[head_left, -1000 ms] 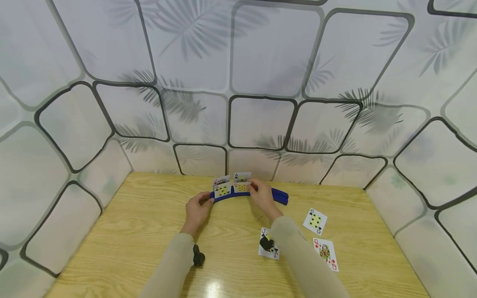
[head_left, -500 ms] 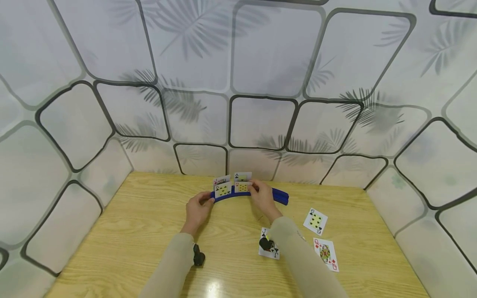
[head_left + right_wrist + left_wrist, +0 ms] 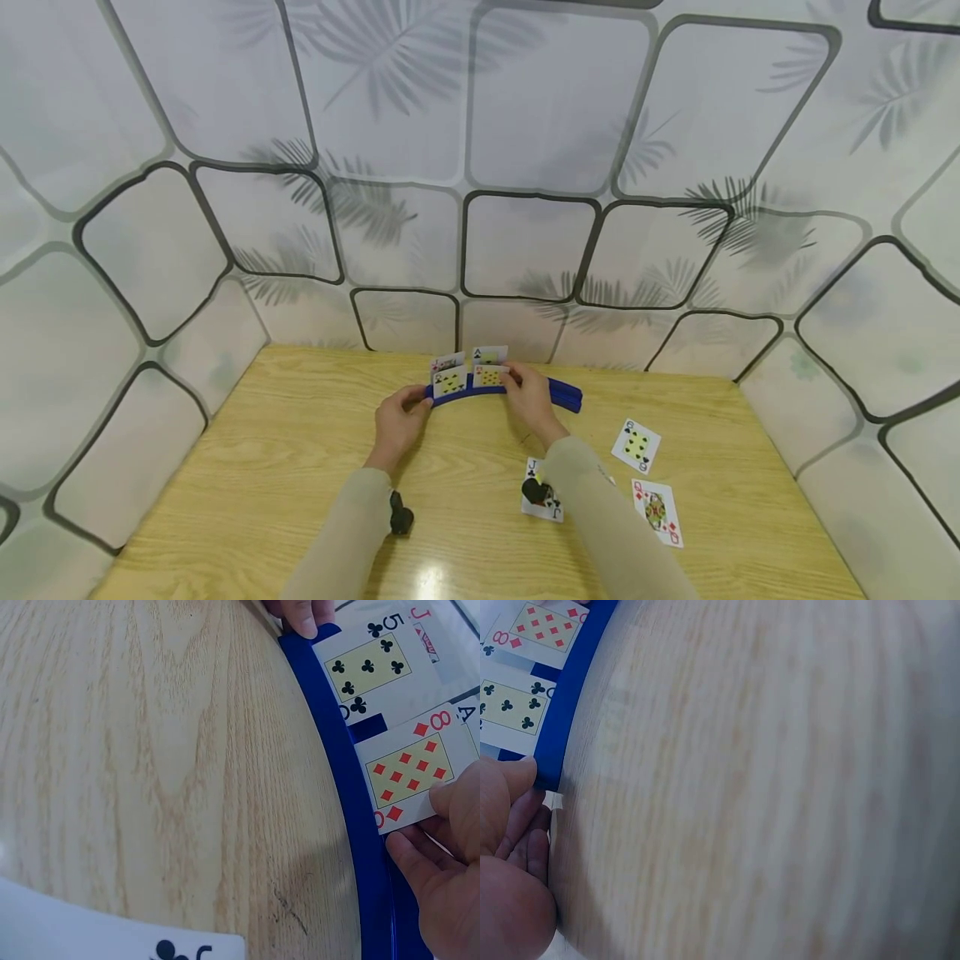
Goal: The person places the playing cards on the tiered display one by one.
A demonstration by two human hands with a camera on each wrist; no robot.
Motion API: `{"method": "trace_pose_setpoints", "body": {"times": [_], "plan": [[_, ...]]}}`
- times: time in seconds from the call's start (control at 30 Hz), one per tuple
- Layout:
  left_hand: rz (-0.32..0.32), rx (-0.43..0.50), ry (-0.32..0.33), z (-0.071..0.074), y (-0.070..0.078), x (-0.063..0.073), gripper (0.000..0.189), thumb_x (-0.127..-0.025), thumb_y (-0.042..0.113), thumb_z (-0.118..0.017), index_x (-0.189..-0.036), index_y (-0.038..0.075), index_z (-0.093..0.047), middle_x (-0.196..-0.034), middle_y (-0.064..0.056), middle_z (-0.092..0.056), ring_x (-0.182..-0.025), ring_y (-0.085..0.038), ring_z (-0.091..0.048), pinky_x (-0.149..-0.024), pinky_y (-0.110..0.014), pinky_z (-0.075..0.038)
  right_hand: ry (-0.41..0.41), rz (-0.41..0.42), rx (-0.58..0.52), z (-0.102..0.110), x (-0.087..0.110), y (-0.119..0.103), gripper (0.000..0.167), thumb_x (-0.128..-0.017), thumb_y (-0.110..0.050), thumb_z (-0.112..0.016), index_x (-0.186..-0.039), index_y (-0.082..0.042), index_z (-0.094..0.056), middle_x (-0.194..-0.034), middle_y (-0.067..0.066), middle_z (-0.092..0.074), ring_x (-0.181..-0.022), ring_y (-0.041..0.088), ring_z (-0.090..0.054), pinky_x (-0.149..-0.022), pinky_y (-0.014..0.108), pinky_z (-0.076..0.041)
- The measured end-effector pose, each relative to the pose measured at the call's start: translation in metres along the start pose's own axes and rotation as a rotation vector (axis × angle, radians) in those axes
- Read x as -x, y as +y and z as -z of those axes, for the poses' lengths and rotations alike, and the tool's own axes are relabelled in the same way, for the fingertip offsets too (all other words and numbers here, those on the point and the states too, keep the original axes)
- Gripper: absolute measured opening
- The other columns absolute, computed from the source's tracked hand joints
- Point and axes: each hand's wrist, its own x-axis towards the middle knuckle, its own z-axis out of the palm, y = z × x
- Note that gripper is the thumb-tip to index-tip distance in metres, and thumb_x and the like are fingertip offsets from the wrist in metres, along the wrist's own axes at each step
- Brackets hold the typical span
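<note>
A curved blue card holder (image 3: 566, 395) stands on the wooden table near the back wall. My left hand (image 3: 399, 419) pinches its left end, thumb on top in the left wrist view. My right hand (image 3: 530, 397) pinches the right edge of an eight of diamonds (image 3: 409, 772), whose lower edge sits in the holder's front slot. Left of it, a five of clubs (image 3: 367, 666) stands in the same row. Behind these, a jack (image 3: 447, 361) and an ace (image 3: 490, 355) stand upright, partly covered by the front cards. The right part of the holder is partly hidden by my right hand.
A six of spades (image 3: 637, 447) and a queen of diamonds (image 3: 657, 512) lie face up to the right of my right forearm. Below the right wrist lies a jack of clubs (image 3: 553, 508), partly covered by the black wrist camera (image 3: 535, 490). A patterned cloth wall (image 3: 517, 329) borders the table.
</note>
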Motion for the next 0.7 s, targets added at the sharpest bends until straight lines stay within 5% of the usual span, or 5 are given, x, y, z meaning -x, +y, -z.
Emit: {"method": "trace_pose_setpoints", "body": {"times": [0.7], "plan": [[-0.007, -0.009, 0.015, -0.003, -0.002, -0.001, 0.027, -0.100, 0.008, -0.071, -0.125, -0.001, -0.073, -0.122, -0.020, -0.075, -0.113, -0.035, -0.071, -0.102, -0.051, -0.056, 0.020, -0.065, -0.016, 0.010, 0.004, -0.006, 0.033, -0.104, -0.012, -0.066, -0.136, -0.001, -0.066, -0.118, 0.017, -0.075, -0.110, 0.032, -0.071, -0.094, 0.046, -0.061]]}}
